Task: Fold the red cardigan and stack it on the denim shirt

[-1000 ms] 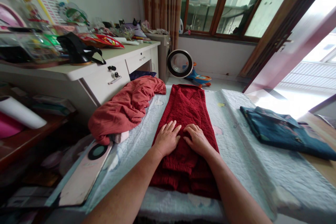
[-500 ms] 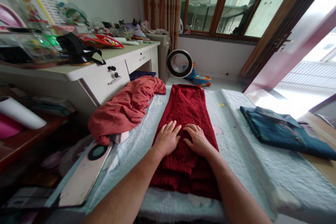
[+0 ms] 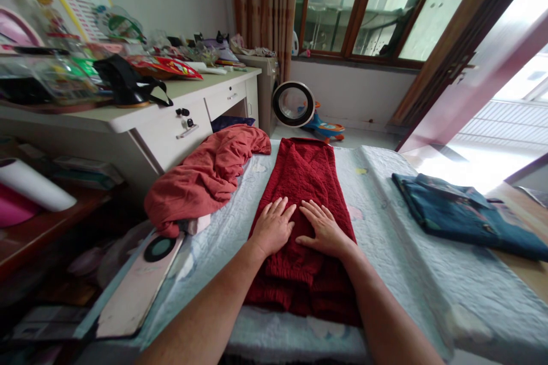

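Observation:
A dark red knitted garment (image 3: 306, 182) lies folded lengthwise down the middle of a pale quilted cover (image 3: 398, 239) on the bed. My left hand (image 3: 273, 227) rests flat on the garment's middle, fingers stretched out. My right hand (image 3: 325, 228) lies flat right beside it, fingers spread and pointing away from me. Neither hand holds anything.
A crumpled rust-red cloth (image 3: 205, 174) is heaped at the bed's left edge. A folded dark blue garment (image 3: 462, 214) lies on the right. A cluttered white desk (image 3: 141, 114) stands to the left, with a black bag (image 3: 126, 82) on it. A ride-on toy (image 3: 306, 111) sits by the window wall.
My right hand's fingers have straightened from a slight curl to lie flat on the red garment. My left hand has stayed put.

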A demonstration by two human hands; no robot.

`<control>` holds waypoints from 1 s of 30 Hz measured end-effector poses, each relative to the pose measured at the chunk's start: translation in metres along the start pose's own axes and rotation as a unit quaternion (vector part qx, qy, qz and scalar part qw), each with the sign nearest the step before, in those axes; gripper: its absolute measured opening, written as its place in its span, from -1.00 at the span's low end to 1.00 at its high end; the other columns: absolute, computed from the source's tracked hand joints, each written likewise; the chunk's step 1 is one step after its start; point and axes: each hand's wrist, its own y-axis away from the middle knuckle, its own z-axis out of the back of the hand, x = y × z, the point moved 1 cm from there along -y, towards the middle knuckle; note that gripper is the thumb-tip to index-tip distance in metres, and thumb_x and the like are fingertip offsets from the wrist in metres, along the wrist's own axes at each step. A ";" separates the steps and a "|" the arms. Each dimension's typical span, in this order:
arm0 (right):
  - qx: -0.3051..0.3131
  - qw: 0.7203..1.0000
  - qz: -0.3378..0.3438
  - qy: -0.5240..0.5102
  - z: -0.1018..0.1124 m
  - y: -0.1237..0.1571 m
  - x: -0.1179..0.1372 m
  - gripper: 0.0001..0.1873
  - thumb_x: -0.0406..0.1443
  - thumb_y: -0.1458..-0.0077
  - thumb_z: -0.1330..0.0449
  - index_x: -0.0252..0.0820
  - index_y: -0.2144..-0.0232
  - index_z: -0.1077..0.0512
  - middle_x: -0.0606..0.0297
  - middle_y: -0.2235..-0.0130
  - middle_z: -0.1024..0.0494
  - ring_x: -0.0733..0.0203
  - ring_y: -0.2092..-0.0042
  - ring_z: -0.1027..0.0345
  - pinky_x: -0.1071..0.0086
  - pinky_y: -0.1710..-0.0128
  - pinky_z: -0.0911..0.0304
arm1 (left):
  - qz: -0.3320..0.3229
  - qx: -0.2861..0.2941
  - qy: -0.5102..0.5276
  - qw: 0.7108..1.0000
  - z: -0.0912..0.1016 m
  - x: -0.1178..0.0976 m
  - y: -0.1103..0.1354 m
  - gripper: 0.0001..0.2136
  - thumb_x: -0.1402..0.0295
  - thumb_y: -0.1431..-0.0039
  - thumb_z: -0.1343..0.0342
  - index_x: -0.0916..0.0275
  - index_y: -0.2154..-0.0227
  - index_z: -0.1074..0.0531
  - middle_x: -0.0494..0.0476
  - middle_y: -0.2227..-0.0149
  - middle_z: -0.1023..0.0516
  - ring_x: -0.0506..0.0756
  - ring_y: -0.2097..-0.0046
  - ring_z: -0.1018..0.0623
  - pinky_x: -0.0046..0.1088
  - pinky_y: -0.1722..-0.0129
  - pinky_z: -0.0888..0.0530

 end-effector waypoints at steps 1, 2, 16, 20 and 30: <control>0.003 1.000 0.001 0.001 0.000 0.000 0.000 -0.01 0.17 0.02 -0.21 -0.16 -0.32 -0.07 0.09 -0.37 -0.02 -0.02 -0.39 0.25 -0.04 -0.34 0.26 | 0.001 0.001 0.000 1.000 0.000 0.000 0.000 -0.52 0.24 -0.30 0.03 0.15 -0.25 -0.18 0.23 -0.34 -0.14 0.21 -0.35 -0.12 -0.12 -0.30 -0.11; 0.006 1.000 0.001 0.002 0.000 0.001 0.000 0.02 0.20 0.04 -0.20 -0.17 -0.32 -0.06 0.08 -0.37 0.00 -0.03 -0.39 0.26 -0.06 -0.34 0.27 | 0.002 0.001 -0.001 1.000 0.000 -0.001 0.000 -0.52 0.24 -0.30 0.03 0.15 -0.26 -0.18 0.23 -0.34 -0.14 0.21 -0.35 -0.12 -0.12 -0.30 -0.12; -0.160 0.982 0.029 -0.096 0.009 0.001 0.007 -0.48 -0.19 -0.13 -0.19 -0.19 -0.13 -0.33 0.05 -0.15 -0.38 0.02 -0.21 -0.19 0.05 -0.21 -0.12 | -0.002 0.007 0.004 1.000 0.002 0.000 0.000 -0.53 0.25 -0.31 0.02 0.14 -0.26 -0.18 0.25 -0.34 -0.14 0.21 -0.35 -0.12 -0.11 -0.29 -0.12; -0.149 0.982 0.049 -0.108 0.002 -0.001 0.008 -0.54 -0.38 -0.13 -0.10 -0.21 -0.11 -0.34 0.06 -0.16 -0.38 0.08 -0.21 -0.20 0.10 -0.22 -0.14 | -0.004 0.004 -0.001 1.000 0.000 0.001 0.000 -0.53 0.24 -0.32 0.04 0.15 -0.26 -0.17 0.25 -0.34 -0.14 0.21 -0.35 -0.13 -0.12 -0.29 -0.12; -0.022 0.999 0.013 -0.028 -0.007 -0.001 0.007 -0.25 -0.09 -0.16 -0.16 -0.19 -0.31 -0.07 0.04 -0.35 -0.07 0.03 -0.38 0.16 -0.01 -0.33 0.17 | 0.001 0.010 -0.004 1.000 0.000 0.000 -0.001 -0.52 0.23 -0.31 0.04 0.17 -0.26 -0.17 0.24 -0.34 -0.14 0.22 -0.35 -0.12 -0.12 -0.29 -0.12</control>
